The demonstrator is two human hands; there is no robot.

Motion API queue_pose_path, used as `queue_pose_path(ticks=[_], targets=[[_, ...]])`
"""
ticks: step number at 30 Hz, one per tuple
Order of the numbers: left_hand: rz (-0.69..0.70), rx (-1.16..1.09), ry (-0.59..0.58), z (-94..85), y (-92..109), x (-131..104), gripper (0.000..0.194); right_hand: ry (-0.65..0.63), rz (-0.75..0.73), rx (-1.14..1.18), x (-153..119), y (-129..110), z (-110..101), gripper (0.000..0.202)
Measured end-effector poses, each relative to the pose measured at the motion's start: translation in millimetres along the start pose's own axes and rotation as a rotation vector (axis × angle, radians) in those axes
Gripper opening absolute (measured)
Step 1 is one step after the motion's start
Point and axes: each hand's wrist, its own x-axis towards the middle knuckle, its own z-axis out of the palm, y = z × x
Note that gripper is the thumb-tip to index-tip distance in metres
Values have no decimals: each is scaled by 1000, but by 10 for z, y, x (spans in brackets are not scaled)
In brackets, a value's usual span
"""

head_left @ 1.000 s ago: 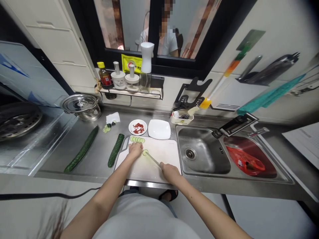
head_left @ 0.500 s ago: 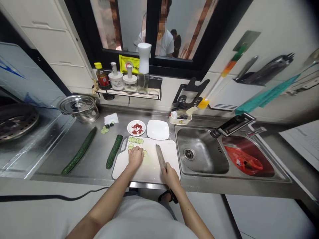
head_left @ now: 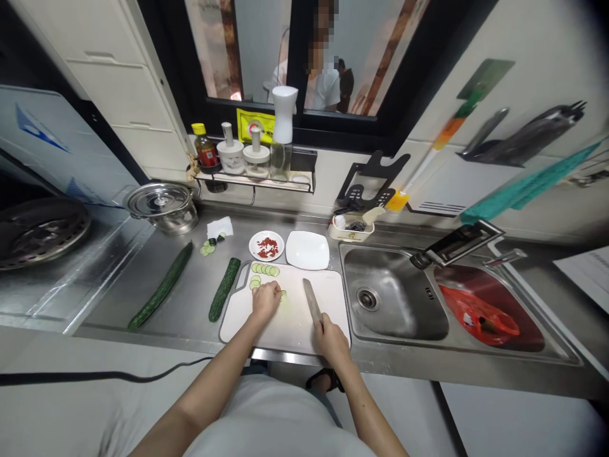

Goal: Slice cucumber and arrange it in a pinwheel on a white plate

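Slices (head_left: 265,270) overlap in a row at the far edge of the board (head_left: 295,330), probably to free its middle, while the right hand (head_left: 332,339) wraps the handle of the knife (head_left: 311,301), likely holding it aside to spare the fingers. The left hand (head_left: 267,299) is bunched beside a loose slice (head_left: 283,296); whether it pinches anything, I cannot tell. Compared with the first frame, the blade is away from the left hand, and a smaller group (head_left: 255,281) shows below the row.

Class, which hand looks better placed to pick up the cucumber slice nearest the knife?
Left, I'd judge: the left hand is close beside that slice, while the right hand holds the knife.
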Motion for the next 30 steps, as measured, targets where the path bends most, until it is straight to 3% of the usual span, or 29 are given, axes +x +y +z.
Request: queue_pose_path(ticks=[6,12,21,30], targets=[[-121,-180,31,-57,-90,-43,12,7,-22,-16,25,24,32,28],[-205,-214,111,-210,-309,-99,8,0,-29,-6,39,13,14,29],[-288,-146,167,-302,-633,-47,7,-2,-32,1,45,-4,3,29],[-251,-64,157,-320,-672,-58,9,-18,-20,-18,49,-11,-9,28]])
